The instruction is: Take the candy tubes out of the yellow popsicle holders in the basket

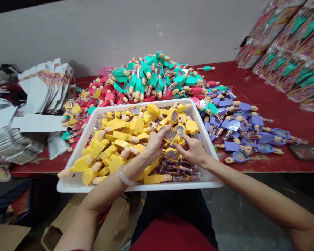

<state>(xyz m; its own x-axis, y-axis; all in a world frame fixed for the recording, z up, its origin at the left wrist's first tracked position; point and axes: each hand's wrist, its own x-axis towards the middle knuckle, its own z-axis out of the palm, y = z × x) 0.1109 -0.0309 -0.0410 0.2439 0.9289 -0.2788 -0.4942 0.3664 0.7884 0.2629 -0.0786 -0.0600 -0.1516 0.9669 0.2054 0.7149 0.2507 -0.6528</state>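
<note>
Over a white plastic basket [143, 188], my left hand [155, 141] pinches a yellow toy with a clear window [171, 135], its thumb on the near face. My right hand [192, 150] meets it from the right, thumb and fingers closed around a small round yellow end piece [182, 142]. Whether that piece is joined to the toy I cannot tell. Many similar yellow toys with beige doll heads [115, 143] fill the basket. Clear tubes with dark reddish contents [184, 177] lie at its front right, below my hands.
Behind the basket rises a heap of green toys [149, 75] over red toys [104, 97]. Purple toys [240, 129] spread right across the red table [272, 104]. Stacked printed cards [42, 87] stand left; packaged toys [290, 59] stand right. A dark phone-like slab [307, 153] lies near the edge.
</note>
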